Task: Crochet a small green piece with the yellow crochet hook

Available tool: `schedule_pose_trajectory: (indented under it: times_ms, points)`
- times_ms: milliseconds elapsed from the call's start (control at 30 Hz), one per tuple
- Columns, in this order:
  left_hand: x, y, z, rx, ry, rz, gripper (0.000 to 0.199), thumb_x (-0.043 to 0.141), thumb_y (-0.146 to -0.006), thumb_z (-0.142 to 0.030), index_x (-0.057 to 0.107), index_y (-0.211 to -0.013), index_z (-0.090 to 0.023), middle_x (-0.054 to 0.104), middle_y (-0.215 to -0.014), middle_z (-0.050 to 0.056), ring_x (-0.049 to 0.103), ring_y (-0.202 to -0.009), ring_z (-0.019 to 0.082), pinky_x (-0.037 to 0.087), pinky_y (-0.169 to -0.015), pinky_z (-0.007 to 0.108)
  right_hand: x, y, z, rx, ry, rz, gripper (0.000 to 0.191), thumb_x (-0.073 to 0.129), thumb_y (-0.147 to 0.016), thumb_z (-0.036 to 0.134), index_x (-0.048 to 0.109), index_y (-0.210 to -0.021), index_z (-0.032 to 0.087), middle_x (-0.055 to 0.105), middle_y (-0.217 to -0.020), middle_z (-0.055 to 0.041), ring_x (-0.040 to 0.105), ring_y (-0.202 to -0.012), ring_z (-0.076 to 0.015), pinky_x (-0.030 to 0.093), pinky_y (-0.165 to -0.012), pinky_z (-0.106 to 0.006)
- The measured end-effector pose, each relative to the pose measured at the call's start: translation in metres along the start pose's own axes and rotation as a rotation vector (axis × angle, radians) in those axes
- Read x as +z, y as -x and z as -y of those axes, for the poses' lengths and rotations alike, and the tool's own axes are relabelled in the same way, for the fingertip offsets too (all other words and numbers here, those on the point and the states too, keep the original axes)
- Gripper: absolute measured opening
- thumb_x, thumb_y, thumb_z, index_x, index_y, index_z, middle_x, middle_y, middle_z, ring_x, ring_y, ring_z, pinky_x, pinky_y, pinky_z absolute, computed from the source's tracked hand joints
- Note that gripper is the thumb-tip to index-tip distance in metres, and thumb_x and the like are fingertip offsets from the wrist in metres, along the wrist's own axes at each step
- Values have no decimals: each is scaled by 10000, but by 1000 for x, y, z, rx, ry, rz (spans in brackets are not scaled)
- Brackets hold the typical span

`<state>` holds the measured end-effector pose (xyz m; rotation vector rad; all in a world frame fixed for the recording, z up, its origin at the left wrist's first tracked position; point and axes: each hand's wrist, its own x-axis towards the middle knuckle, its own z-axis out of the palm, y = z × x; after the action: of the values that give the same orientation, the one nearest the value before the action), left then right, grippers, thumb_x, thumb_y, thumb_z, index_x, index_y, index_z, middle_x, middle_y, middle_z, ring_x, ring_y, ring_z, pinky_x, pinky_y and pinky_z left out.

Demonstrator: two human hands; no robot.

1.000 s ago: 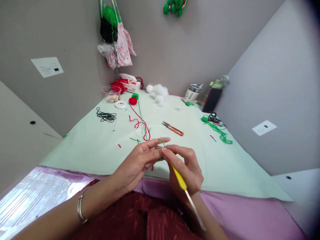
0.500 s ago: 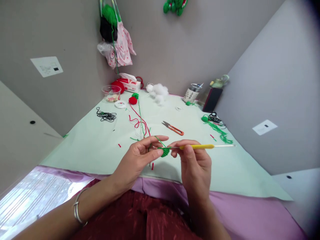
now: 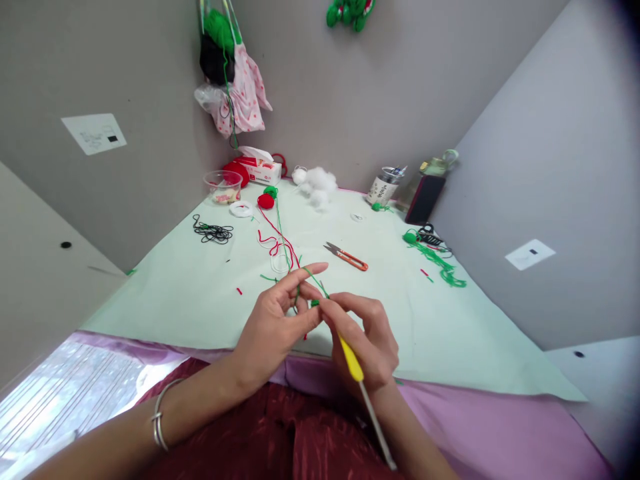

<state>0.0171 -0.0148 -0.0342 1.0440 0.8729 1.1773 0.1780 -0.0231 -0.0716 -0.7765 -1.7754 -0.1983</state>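
Pinched between the thumb and fingers of my left hand (image 3: 274, 320) is a small green crochet piece (image 3: 315, 303), mostly hidden by my fingertips. Green yarn (image 3: 317, 280) runs over my raised left index finger to the piece. My right hand (image 3: 365, 333) holds a yellow-handled crochet hook (image 3: 351, 358), its metal rear end pointing down toward my lap; the hook tip is hidden. The fingertips of both hands meet at the green piece. Orange thread snips (image 3: 347, 256) lie on the table beyond my hands.
Red yarn ball (image 3: 265, 201), black cord (image 3: 213, 231), plastic tub (image 3: 223, 187), tissue box (image 3: 261, 169) and white stuffing (image 3: 319, 185) stand or lie toward the back. Right of them are a pen can (image 3: 384, 187), a phone (image 3: 425, 199) and green yarn strands (image 3: 440, 260) on the table (image 3: 450, 333).
The hook has swung from level, pointing right, to slanting down toward my lap. My right hand has moved left against my left fingertips, covering more of the green piece.
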Motion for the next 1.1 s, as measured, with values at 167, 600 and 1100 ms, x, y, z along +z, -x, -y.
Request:
schedule_pose_trajectory:
  times_ms: [167, 600, 1100]
  points:
    - [-6, -7, -1, -246, 294, 119, 448, 900, -791, -296, 808, -1220, -203, 667, -858, 10, 571, -802, 137, 449, -776, 257, -2, -8, 1, 319, -331, -141, 268, 572, -1032, 134, 778, -1124, 279, 768, -939, -49, 704, -816, -190, 585, -688, -344]
    - [0, -9, 0, -230, 320, 131, 392, 913, -778, -284, 836, -1156, -214, 715, -888, 12, 587, -774, 127, 460, -801, 271, -2, -5, 1, 103, -84, -47, 398, 676, -958, 63, 765, -1246, 323, 791, -1101, -67, 743, -962, -226, 617, -769, -379]
    - [-10, -3, 2, 9, 54, 116, 255, 793, -908, -291, 837, -1158, -306, 695, -978, 12, 573, -976, 187, 427, -880, 300, -5, -19, -3, 661, -684, -95, 200, 602, -1055, 307, 782, -997, 242, 778, -927, -37, 699, -747, -152, 590, -699, -310]
